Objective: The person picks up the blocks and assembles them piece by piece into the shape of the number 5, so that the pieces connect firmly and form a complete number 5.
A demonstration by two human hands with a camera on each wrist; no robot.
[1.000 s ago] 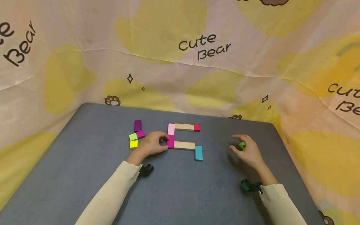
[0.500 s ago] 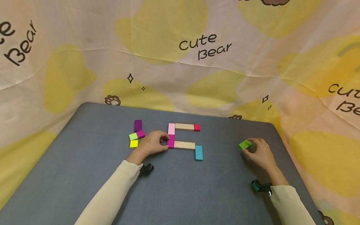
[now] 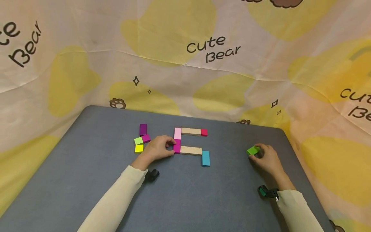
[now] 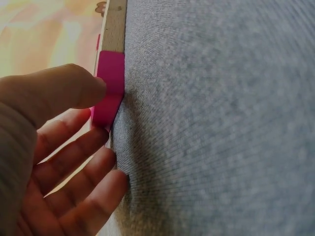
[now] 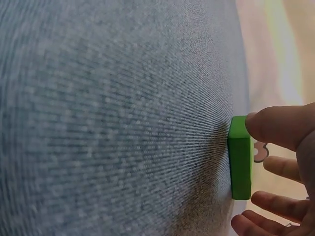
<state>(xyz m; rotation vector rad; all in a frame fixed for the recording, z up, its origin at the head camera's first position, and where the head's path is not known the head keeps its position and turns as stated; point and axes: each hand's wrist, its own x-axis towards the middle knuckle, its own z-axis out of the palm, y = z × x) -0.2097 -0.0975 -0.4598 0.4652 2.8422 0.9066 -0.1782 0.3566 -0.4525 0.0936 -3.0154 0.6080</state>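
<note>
The left hand (image 3: 156,147) holds the magenta block (image 3: 177,147) between thumb and fingers at its left side. In the left wrist view the thumb of that hand (image 4: 66,160) presses on the magenta block (image 4: 112,71), with a fingertip at its lower end. Far to the right, the right hand (image 3: 270,161) pinches a green block (image 3: 253,150) near its right end. In the right wrist view the right hand (image 5: 288,169) has its thumb on one end of the green block (image 5: 240,167); the fingers are beside the other end, contact partly hidden.
A pink block (image 3: 177,133) and two wooden strips (image 3: 191,131) adjoin the magenta block. A red block (image 3: 204,132) and a blue block (image 3: 205,158) stand at the strips' right ends. Left lie purple (image 3: 143,129), magenta (image 3: 146,138), lime (image 3: 138,140) and yellow (image 3: 139,148) blocks.
The right hand has shifted right from above the green block and now grips it near its right end; more of the block shows. The left hand stays at the magenta block.
</note>
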